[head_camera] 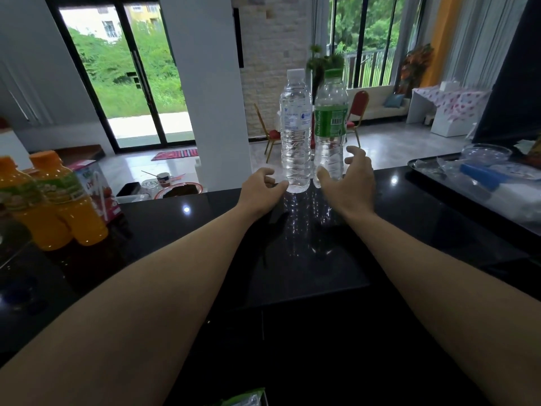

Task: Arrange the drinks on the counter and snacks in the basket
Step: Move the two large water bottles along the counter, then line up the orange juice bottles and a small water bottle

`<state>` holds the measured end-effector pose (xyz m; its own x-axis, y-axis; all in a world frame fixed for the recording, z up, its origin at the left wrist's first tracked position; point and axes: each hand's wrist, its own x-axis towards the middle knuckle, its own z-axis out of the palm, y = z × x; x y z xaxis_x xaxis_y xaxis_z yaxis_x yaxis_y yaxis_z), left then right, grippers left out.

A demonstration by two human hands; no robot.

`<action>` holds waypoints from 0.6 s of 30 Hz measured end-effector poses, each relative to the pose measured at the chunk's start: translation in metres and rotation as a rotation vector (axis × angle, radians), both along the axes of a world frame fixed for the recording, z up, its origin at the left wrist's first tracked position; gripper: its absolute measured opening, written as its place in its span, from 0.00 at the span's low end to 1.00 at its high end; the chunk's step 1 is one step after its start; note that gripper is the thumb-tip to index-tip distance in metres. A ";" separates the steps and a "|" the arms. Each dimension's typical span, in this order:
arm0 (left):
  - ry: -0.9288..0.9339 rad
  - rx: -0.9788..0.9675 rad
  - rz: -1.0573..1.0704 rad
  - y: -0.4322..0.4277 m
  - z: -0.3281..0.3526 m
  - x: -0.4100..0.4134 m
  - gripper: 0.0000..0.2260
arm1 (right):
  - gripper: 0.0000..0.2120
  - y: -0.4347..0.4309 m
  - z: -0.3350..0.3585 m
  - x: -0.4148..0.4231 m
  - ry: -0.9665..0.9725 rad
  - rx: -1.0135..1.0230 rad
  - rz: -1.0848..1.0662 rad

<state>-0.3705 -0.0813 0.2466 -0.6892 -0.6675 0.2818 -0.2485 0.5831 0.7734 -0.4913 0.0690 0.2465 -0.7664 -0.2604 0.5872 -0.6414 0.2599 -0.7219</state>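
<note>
Two clear water bottles stand upright side by side at the far edge of the black counter (409, 218): one with a white cap (295, 130) and one with a green cap and green label (330, 127). My left hand (263, 189) lies just left of the white-capped bottle's base, fingers loosely curled, thumb close to the bottle. My right hand (348, 177) is spread around the base of the green-labelled bottle, fingers relaxed and apart from it. Two orange juice bottles (58, 206) and a red drink carton (99, 189) stand at the left. No basket is in view.
A black tray (427, 183) at the right holds a glass bowl (486, 153), clear plastic wrap and a blue item. A green-edged packet (248, 398) shows at the bottom edge. Beyond the counter stand a white pillar, glass doors and red chairs.
</note>
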 end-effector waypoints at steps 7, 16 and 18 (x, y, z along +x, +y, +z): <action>-0.238 -0.221 -0.059 0.001 0.017 0.030 0.21 | 0.22 0.008 0.003 0.026 0.232 0.154 0.148; -0.483 -0.481 0.043 0.004 0.034 0.123 0.26 | 0.35 0.006 0.015 0.080 0.214 0.499 0.300; -0.479 -0.480 0.079 0.008 0.038 0.146 0.26 | 0.36 0.006 0.019 0.096 0.216 0.522 0.323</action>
<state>-0.2248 -0.0732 0.2848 -0.7659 -0.5983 0.2355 -0.5551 0.8001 0.2275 -0.3956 0.0746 0.2654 -0.4806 -0.7507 0.4532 -0.8626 0.3115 -0.3987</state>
